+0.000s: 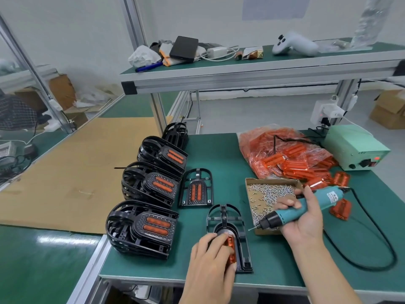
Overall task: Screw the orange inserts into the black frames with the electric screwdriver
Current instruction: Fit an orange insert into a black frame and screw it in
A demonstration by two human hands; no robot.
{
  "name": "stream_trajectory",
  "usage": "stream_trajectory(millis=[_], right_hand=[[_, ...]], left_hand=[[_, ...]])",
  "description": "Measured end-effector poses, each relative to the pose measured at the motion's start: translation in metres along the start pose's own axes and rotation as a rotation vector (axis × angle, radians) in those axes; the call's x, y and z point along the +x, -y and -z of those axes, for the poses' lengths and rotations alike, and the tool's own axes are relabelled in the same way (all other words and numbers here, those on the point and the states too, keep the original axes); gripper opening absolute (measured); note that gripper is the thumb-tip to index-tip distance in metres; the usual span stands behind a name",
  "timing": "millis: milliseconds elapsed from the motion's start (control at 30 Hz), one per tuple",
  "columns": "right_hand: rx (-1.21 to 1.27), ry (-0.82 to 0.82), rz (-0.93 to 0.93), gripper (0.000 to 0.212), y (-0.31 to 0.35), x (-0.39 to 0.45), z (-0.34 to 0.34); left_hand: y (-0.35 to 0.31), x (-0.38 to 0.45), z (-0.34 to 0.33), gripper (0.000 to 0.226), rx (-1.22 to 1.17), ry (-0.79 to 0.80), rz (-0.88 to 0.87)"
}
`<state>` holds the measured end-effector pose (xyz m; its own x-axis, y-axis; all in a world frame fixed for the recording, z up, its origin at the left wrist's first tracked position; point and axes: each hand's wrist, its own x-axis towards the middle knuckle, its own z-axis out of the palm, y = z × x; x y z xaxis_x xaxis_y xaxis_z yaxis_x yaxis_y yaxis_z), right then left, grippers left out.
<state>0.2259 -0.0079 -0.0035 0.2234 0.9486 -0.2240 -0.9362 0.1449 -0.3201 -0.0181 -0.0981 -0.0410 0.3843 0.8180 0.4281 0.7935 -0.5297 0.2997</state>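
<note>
Place: we stood at a small factory assembly station.
Surface (197, 270): we saw a green mat on an aluminium-profile frame, with an upper shelf (241, 69).
Batch work: we counted stacks of black frames (142, 229), a bag of orange inserts (282, 154) and a box of screws (269, 194).
Tooling: we noted a corded electric screwdriver (306, 209) and its power unit (352, 148).
Surroundings: we saw cardboard cartons (390, 110) on the floor.
</note>
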Motion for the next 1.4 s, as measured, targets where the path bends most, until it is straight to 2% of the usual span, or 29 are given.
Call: stream_trajectory(millis=[167, 333, 567, 667, 767, 900, 1133, 1300, 1400], right_hand=[[0.072, 0.048, -0.053, 0.032, 0.004, -0.005, 0.003], [0.064, 0.051, -0.048, 0.032, 0.003, -0.008, 0.0], [0.071, 0.038, -0.064, 0.03, 0.006, -0.006, 0.002], [0.062, 0.03, -0.057, 0.027, 0.006, -0.006, 0.003], [0.05, 0.037, -0.065, 0.025, 0.005, -0.006, 0.003], [0.033, 0.034, -0.055, 0.024, 0.006, -0.006, 0.003], [0.037, 0.02, -0.059, 0.03, 0.004, -0.006, 0.003], [0.038, 0.023, -0.068, 0.031, 0.004, -0.005, 0.002], [0.042, 0.023, -0.067, 0.03, 0.005, -0.005, 0.002]], left_hand=[[-0.004, 0.018, 0.004, 0.023, -0.192, -0.069, 0.062], [-0.013, 0.087, 0.007, 0.012, -0.205, -0.029, 0.108], [-0.041, 0.163, -0.011, 0.02, 0.182, 0.391, -0.036], [-0.049, 0.173, -0.016, 0.016, 0.321, 0.437, -0.058], [-0.049, 0.174, -0.019, 0.014, 0.332, 0.436, -0.05], [-0.043, 0.167, -0.021, 0.006, 0.168, 0.375, -0.028], [-0.033, 0.154, -0.026, 0.017, -0.139, 0.206, 0.088], [-0.033, 0.14, -0.014, 0.018, -0.507, 0.165, 0.317], [-0.035, 0.121, -0.002, 0.004, -0.736, 0.11, 0.461]])
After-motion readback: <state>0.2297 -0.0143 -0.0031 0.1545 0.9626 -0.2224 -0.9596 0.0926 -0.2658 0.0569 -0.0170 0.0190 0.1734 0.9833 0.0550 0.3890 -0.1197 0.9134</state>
